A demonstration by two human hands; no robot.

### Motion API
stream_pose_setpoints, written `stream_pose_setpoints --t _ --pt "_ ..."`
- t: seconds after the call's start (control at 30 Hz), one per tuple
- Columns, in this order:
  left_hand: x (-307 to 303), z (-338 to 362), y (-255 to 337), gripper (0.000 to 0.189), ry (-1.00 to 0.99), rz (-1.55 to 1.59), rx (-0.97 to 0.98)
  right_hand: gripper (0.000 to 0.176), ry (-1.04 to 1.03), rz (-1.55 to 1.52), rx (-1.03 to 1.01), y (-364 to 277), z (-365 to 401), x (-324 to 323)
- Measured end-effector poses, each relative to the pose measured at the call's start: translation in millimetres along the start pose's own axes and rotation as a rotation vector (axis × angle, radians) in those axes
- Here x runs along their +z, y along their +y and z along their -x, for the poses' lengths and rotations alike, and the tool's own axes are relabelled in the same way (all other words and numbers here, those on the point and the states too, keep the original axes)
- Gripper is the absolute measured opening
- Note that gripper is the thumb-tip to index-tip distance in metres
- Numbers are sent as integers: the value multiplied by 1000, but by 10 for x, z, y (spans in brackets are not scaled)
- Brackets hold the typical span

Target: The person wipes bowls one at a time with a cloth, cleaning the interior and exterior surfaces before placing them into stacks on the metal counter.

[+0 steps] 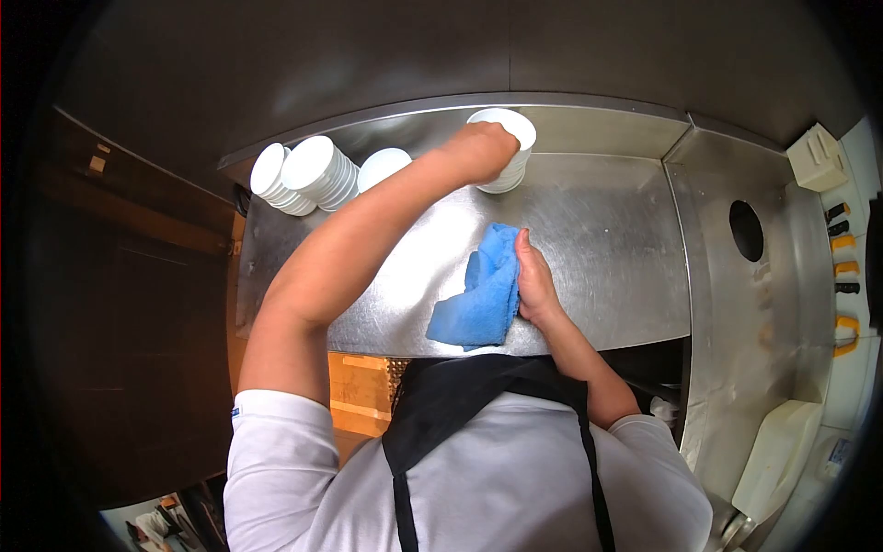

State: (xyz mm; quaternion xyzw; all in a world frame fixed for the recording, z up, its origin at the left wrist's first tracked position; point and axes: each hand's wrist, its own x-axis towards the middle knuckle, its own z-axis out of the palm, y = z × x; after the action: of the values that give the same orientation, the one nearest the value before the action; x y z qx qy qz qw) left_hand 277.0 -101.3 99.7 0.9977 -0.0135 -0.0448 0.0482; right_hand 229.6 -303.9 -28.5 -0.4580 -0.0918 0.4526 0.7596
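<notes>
My left hand (482, 153) reaches across the steel counter to a stack of white bowls (508, 174) by the back ledge. Its fingers are curled over the near left side of the top bowl's rim; the fingertips are hidden. A blue cloth (487, 294) hangs folded from my right hand (535, 281), which grips its right edge with the thumb pointing up. The cloth is in front of my body, above the near part of the counter. Left of my left forearm stand more stacked white bowls (313, 170), and another white bowl stack (384, 167) is partly covered by that arm.
The steel counter (616, 239) has a raised ledge at the back. On its right, a steel section has a round dark hole (746, 231). Knives with yellow and black handles (844, 269) hang on the right wall. An orange-brown box (360, 386) shows below the counter.
</notes>
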Motion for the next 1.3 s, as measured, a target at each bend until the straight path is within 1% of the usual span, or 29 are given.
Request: stream_pose_setpoints --t 0.03,0.13,0.2,0.23,0.3,0.33,0.37,0.4,0.43,0.47,0.5,0.53,0.57,0.63,0.67,0.77,0.8,0.9,0.93,1.03,1.07,1.1,1.17,1.2,1.3 --pt "-36 33 -28 21 44 53 -2 62 6 -10 3 -3 4 6" --pt "-89 262 -47 23 324 332 -88 61 42 -32 -20 -25 8 24" --pt "62 502 -102 23 508 661 -121 59 103 -35 -70 -17 19 6" --pt "144 646 -99 23 596 829 -140 56 162 14 -169 -13 20 21" --pt "235 1003 36 25 562 1193 -270 48 274 121 -356 -28 43 107" --pt "295 1187 118 26 546 1377 -345 42 307 232 -509 -57 51 258" --pt "502 1272 213 29 578 1560 -325 41 278 538 -726 -119 30 397" --pt "711 1348 282 30 562 1513 -312 40 233 845 -943 -192 -25 532" --pt "1115 1433 301 25 502 1197 -408 39 168 1028 -1030 -205 -98 593" --pt "1006 1556 490 22 538 1033 -254 39 104 1195 -1133 -218 -172 653" --pt "967 1668 547 20 448 1325 -373 40 33 1237 -1112 -222 -268 680" --pt "963 1753 549 21 452 1455 -374 40 -39 1278 -1094 -247 -359 716" --pt "957 1829 535 23 451 1587 -371 41 -92 921 -747 -312 -423 740" --pt "821 1947 629 23 622 1670 -308 43 -165 214 -33 -458 -425 752" --pt "764 1967 646 23 710 1702 -265 45 -119 296 -126 -194 -539 611" --pt "811 1888 500 23 916 1607 -373 41 -19 440 -568 216 -167 1084" --pt "869 1883 428 18 896 1553 -437 39 -68 576 -773 265 -137 1183" --pt "944 2040 310 11 725 1207 -421 37 -182 1271 -1075 9 -230 1223" --pt "883 2089 292 11 625 1176 -416 39 -197 1300 -1108 -26 -336 1194" --pt "616 2209 209 11 351 1072 -380 42 -316 867 -457 -361 -444 1124" --pt "641 2248 155 15 303 1242 -321 45 -304 737 -278 -440 -441 1094" --pt "659 2282 111 17 355 1430 -253 48 -267 604 -109 -519 -435 1064" --pt "699 2337 9 22 467 1795 -100 50 -215 107 -93 -363 -451 1024" --pt "970 2309 -138 40 512 1907 52 49 -125 105 -131 -289 -454 1026" --pt "913 2141 -120 59 850 2057 -206 44 -20 168 -173 -207 -451 1120"
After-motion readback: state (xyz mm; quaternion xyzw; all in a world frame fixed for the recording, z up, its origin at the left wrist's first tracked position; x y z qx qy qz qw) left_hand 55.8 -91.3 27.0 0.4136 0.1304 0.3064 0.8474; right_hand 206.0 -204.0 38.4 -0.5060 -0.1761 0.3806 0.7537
